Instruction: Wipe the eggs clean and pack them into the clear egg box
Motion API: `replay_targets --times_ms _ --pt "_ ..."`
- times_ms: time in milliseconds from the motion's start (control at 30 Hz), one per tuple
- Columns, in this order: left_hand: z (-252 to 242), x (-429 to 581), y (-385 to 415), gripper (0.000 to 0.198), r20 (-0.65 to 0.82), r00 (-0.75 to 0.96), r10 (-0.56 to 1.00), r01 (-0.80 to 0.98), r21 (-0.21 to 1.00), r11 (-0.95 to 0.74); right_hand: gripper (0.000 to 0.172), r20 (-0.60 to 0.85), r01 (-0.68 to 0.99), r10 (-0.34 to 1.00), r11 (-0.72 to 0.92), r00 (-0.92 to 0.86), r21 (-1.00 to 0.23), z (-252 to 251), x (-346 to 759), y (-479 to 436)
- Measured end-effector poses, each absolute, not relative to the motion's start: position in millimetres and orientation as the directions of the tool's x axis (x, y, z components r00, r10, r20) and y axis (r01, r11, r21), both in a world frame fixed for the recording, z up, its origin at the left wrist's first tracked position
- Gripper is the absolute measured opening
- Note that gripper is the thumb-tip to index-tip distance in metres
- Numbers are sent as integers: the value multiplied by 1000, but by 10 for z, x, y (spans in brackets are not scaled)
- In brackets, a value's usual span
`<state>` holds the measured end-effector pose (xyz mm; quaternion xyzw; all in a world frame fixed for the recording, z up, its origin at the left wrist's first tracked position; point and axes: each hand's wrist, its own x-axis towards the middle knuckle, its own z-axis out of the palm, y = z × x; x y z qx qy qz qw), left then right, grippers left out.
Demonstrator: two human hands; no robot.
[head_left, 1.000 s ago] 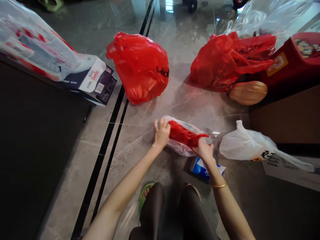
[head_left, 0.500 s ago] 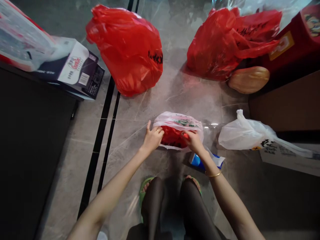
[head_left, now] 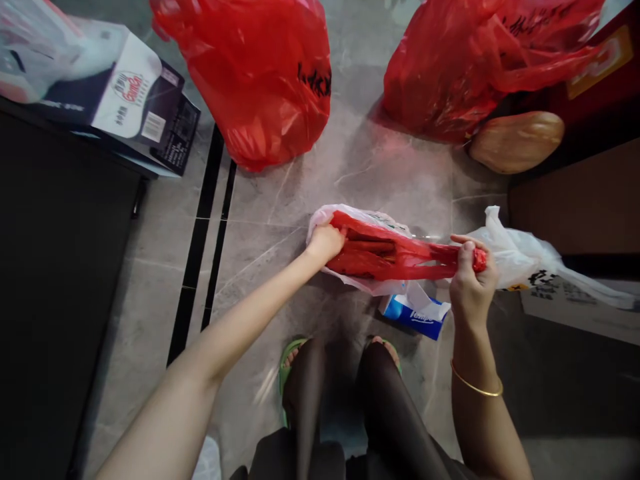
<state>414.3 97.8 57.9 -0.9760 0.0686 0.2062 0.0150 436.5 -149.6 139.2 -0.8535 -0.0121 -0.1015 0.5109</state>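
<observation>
A red plastic bag (head_left: pixel 365 267) sits inside a whitish plastic bag (head_left: pixel 370 288) on the floor in front of my feet. Its mouth is pulled wide, and something reddish-brown shows inside, too unclear to name. My left hand (head_left: pixel 326 243) is closed on the red bag's left edge. Off to the right, my right hand (head_left: pixel 473 277) grips the bag's bunched handles, stretched out taut, with a red end poking past the fingers. Just below the bags lies a blue tissue pack (head_left: pixel 416 316) with a white tissue sticking out.
Two large red bags (head_left: pixel 260 80) (head_left: pixel 450 73) stand farther off. A tan rounded object (head_left: pixel 517 141) lies by the right one. To the right is a tied white bag (head_left: pixel 523 257) beside boxes. A dark printed carton (head_left: pixel 135 100) and a black cabinet (head_left: pixel 60 280) stand left.
My right hand has moved right, drawing the red bag's handles out of the whitish bag. My left hand has shifted slightly up and right and now grips the red bag's edge.
</observation>
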Motion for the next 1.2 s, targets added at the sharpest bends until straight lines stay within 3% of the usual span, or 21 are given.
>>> replay_targets --times_ms 167,367,500,600,667,833,1200 --pt "1066 3875 922 90 -594 803 -48 -123 -87 -989 33 167 138 -18 -472 986 -871 1554 4192 -1506" --pt "1417 3495 908 98 -660 751 -25 -121 -99 -988 29 267 219 19 -628 964 -747 1726 4068 -1528" --pt "1292 3469 994 81 -538 838 -88 -135 -50 -990 30 152 168 75 -548 986 -819 1727 3992 -1488" --pt "1024 3504 979 39 -356 904 -236 -240 34 -970 29 79 134 131 -496 988 -858 1694 3948 -1406" --pt "818 3529 916 25 -301 903 -305 -299 68 -952 30 8 111 206 -495 979 -862 1678 3923 -1359" --pt "430 3559 763 26 -388 888 -245 -248 44 -968 32 -93 108 313 -569 945 -815 1653 3885 -1330" --pt "146 3432 747 34 -333 873 -356 -326 143 -934 32 12 201 343 -522 939 -829 1627 3844 -1291"
